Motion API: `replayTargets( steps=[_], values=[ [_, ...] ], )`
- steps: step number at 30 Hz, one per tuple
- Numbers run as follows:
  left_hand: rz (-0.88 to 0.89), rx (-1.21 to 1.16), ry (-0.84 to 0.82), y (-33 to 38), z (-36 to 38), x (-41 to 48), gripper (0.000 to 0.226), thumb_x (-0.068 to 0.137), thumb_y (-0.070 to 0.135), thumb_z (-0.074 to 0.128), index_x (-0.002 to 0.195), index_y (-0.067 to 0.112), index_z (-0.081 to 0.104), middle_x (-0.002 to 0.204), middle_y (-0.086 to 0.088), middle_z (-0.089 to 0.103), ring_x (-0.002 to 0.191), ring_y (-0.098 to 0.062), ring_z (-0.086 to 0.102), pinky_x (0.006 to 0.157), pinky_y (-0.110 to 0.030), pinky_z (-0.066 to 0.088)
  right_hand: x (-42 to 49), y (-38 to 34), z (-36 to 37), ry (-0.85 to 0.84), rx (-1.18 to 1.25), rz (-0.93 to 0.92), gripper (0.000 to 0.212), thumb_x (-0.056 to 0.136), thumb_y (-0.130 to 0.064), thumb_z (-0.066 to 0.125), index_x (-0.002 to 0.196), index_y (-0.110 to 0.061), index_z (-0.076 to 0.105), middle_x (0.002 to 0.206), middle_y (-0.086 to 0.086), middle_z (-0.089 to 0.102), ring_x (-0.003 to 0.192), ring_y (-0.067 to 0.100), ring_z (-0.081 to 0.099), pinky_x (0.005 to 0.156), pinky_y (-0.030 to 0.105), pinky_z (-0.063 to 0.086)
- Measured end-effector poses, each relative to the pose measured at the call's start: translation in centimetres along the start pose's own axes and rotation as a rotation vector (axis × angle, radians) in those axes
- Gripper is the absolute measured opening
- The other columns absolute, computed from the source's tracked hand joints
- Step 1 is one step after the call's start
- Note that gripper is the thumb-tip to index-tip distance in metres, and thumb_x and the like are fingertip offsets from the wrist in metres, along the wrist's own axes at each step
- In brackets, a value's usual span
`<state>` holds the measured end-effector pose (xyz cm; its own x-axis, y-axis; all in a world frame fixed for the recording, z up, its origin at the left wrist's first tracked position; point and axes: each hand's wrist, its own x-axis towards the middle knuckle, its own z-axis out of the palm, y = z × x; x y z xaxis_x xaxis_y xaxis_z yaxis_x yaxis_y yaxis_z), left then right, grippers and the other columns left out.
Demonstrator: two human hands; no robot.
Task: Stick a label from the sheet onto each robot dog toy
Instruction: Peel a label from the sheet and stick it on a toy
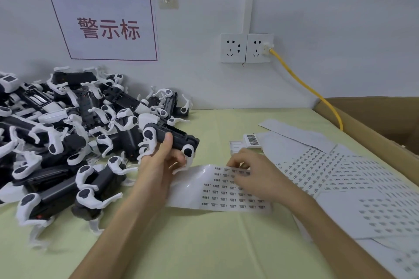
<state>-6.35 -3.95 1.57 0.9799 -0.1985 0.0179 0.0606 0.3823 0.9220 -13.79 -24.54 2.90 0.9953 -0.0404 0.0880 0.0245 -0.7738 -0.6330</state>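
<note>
Left hand [162, 161] grips robot dog toy [172, 137] by its rigid body; right hand [251, 171] curled on label sheet [217, 190], pinch unclear — labels likely flimsy, so peel by an edge.

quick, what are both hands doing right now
Left hand: grips a black-and-white plastic robot dog toy.
Right hand: fingers curled on the white label sheet; whether it pinches a label cannot be told.

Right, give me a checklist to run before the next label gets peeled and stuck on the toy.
1. Toy held in left hand: ok.
2. Right hand on the label sheet, fingers curled at its top rows: ok.
3. Labels left on that sheet: ok, several rows remain.
4. Label already lifted on a fingertip: cannot tell.
5. Toy's dark body turned up for sticking: ok.
6. More toys waiting in the pile: ok.
</note>
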Motion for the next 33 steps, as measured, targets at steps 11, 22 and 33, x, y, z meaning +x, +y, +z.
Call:
replayTargets(
  steps=[11, 22, 33],
  values=[
    [0.040, -0.015, 0.006, 0.4, 0.7, -0.2, 0.031, 0.097, 0.050, 0.049, 0.119, 0.032, 0.060, 0.131, 0.000, 0.072, 0.110, -0.024, 0.069, 0.105, -0.041, 0.045, -0.2, 0.2, -2.8, 0.518, 0.727, -0.168, 0.018, 0.092, -0.010, 0.066, 0.081, -0.022, 0.075, 0.078, -0.005, 0.071, 0.075, 0.008, 0.064, 0.069, 0.015, 0.049],
    [0.055, -0.032, -0.174, -1.0, 1.9, -1.5, 0.063, 0.082, 0.007, 0.072, 0.136, -0.014, 0.047, 0.123, -0.029, 0.069, 0.113, -0.043, 0.068, 0.094, -0.050, 0.057, -0.3, -1.6, 0.9, 0.331, 0.654, -0.015, 0.022, 0.091, -0.011, 0.074, 0.104, -0.028, 0.067, 0.081, 0.002, 0.075, 0.073, 0.017, 0.070, 0.065, 0.019, 0.054],
    [0.098, 0.045, -0.204, -2.1, 1.9, -1.5, 0.086, 0.076, 0.011, 0.074, 0.149, -0.011, 0.035, 0.120, -0.019, 0.074, 0.118, -0.041, 0.067, 0.104, -0.045, 0.053, -1.0, -2.2, 1.8, 0.624, 0.137, -0.419, 0.025, 0.089, -0.023, 0.074, 0.114, -0.020, 0.073, 0.107, -0.008, 0.056, 0.107, 0.011, 0.057, 0.091, 0.016, 0.044]
  ],
)
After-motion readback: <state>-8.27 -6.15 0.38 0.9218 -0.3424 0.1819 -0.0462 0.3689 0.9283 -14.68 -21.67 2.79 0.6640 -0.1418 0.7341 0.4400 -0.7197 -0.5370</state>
